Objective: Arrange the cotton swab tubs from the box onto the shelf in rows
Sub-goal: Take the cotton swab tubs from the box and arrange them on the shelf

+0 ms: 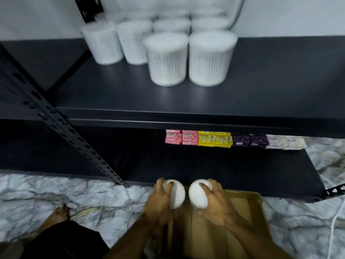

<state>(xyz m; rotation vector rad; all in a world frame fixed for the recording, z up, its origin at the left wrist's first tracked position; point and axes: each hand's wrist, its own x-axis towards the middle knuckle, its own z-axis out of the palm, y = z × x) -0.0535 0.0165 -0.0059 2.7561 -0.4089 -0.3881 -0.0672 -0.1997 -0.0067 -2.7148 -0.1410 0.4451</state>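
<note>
Several white cotton swab tubs stand in rows on the black shelf point(261, 90), the nearest two being a tub at the front left point(166, 60) and a tub at the front right point(210, 58). Low in view, over the open cardboard box point(248, 212) on the floor, my left hand point(158, 202) grips one white tub point(177, 195) and my right hand point(216, 204) grips another white tub point(197, 196). Both held tubs sit side by side, close together, just above the box's far rim.
A lower black shelf point(224, 171) carries a row of soap packs point(214, 139) in pink, yellow, purple and white. A perforated black upright point(61, 124) slants down at the left. The floor is white marble point(56, 191); my foot point(59, 214) rests at the lower left.
</note>
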